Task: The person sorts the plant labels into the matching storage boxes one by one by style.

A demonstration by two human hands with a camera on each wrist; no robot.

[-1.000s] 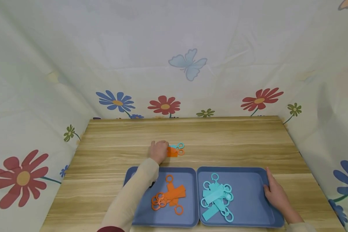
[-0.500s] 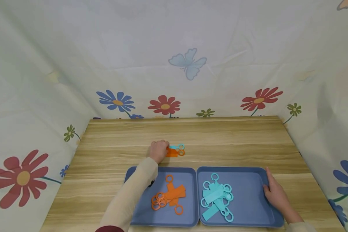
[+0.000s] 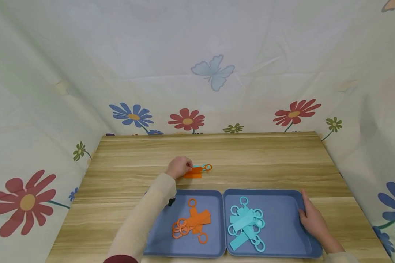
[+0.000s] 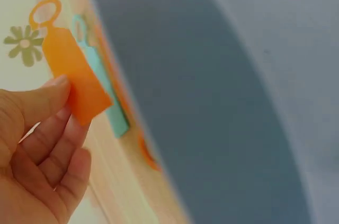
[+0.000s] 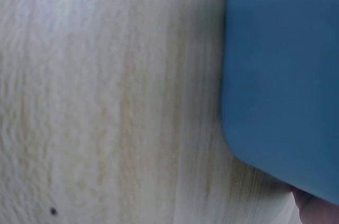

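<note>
Beyond the left tray, my left hand (image 3: 179, 167) pinches a flat orange tag with a ring hook (image 4: 74, 70) between thumb and fingers. In the left wrist view the tag is tilted up off the table. Below it lie a turquoise tag (image 4: 108, 94) and a second orange tag (image 3: 193, 175), both partly hidden. My right hand (image 3: 314, 221) grips the right wall of the right blue tray (image 3: 283, 226), thumb on the inner side and fingers outside. Only a bit of that hand (image 5: 318, 211) shows in the right wrist view, by the tray's wall.
Several orange tags (image 3: 197, 219) lie heaped in the left blue tray (image 3: 164, 237). A pile of turquoise tags (image 3: 245, 223) fills the left part of the right tray. Both trays stand side by side on the wooden table (image 3: 260, 157). A flowered cloth (image 3: 250, 44) hangs behind.
My left hand has taken hold of the upper orange tag and tilted it up off the others, uncovering another orange tag below. My right hand has stayed on the tray.
</note>
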